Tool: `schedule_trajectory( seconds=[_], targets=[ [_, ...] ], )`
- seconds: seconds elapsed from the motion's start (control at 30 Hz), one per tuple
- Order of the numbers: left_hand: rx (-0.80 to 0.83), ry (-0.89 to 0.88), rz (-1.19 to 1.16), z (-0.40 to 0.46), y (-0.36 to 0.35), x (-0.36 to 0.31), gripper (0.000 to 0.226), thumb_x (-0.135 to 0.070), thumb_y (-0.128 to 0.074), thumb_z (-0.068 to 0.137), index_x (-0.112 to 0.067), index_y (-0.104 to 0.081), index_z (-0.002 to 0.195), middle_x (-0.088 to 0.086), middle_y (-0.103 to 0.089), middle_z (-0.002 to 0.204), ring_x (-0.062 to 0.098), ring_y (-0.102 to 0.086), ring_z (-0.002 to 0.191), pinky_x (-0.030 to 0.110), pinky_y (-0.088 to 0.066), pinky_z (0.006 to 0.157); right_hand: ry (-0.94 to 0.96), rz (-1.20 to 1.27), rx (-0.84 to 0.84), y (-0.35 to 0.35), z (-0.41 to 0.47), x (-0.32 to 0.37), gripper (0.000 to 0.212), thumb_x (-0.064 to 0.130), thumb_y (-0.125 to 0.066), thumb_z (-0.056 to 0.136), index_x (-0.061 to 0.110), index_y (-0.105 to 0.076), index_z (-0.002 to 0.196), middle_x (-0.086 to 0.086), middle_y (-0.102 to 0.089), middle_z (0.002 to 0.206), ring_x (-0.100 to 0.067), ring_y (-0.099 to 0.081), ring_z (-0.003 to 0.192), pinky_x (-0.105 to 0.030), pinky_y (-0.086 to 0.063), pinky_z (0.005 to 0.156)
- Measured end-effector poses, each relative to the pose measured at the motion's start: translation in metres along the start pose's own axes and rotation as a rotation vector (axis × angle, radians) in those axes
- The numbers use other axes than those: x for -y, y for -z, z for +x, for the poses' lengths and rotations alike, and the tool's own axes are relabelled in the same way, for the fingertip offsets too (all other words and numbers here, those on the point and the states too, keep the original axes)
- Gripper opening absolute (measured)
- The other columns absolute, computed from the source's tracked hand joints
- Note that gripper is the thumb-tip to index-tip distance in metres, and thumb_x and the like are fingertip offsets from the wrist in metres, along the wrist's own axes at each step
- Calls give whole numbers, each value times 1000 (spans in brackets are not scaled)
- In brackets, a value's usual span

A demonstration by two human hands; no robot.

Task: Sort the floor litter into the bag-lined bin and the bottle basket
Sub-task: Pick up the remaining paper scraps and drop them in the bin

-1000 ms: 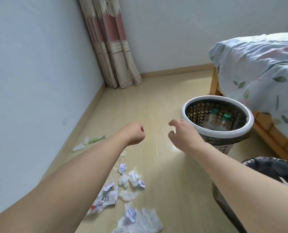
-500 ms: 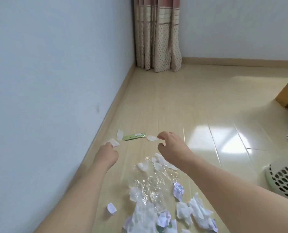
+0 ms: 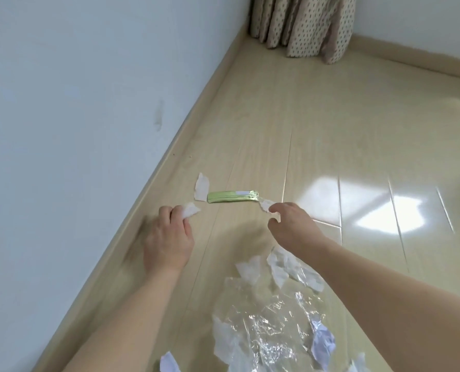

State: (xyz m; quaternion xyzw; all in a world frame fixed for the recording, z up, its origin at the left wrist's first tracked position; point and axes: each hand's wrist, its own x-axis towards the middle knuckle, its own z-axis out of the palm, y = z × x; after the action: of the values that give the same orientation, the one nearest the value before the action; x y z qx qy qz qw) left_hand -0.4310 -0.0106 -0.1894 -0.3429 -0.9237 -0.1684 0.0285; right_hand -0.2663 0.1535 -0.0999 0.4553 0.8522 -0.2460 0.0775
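Left hand point(image 3: 169, 237) pinches a white paper scrap point(image 3: 190, 210) by the skirting point(image 3: 143, 189). Right hand point(image 3: 290, 226) curls over a second scrap point(image 3: 265, 204) at the right end of the green wrapper point(image 3: 232, 196), but I cannot tell whether it grips yet. Nip it firmly, then take the wrapper.

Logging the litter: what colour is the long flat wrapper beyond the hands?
The long flat wrapper is shiny green with a white patch; head view.

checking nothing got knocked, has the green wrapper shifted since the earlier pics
No. The green wrapper lies as before, its left end beside the white scrap, close to the baseboard.
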Motion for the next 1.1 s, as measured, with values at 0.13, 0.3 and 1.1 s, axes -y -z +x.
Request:
schedule_trajectory(
  seconds=[0.13,0.3,1.1],
  targets=[
    [-15,-12,14,8,-5,-2,14,-12,-67,82,-9,-63,96,11,-54,87,29,-52,56,24,-23,45,-46,-42,17,-12,35,-4,32,15,-45,91,11,-48,123,-9,-51,120,-31,-52,111,-37,-45,88],
    [1,-12,33,14,-5,-4,11,-11,-63,83,-10,-60,93,10,-55,85,29,-52,57,27,-26,44,-67,-168,6,-17,63,-7,22,10,-42,94,5,-50,113,-12,-49,113,-31,-48,106,-32,-35,80],
    [75,84,-3,16,-2,-7,18,-16,-38,98,-6,-51,105,15,-58,96,34,-55,81,38,-36,56,-38,-86,-169,75,-55,-36,15,18,-46,95,14,-59,88,-1,-62,86,-23,-59,74,-33,-51,64]
  ],
)
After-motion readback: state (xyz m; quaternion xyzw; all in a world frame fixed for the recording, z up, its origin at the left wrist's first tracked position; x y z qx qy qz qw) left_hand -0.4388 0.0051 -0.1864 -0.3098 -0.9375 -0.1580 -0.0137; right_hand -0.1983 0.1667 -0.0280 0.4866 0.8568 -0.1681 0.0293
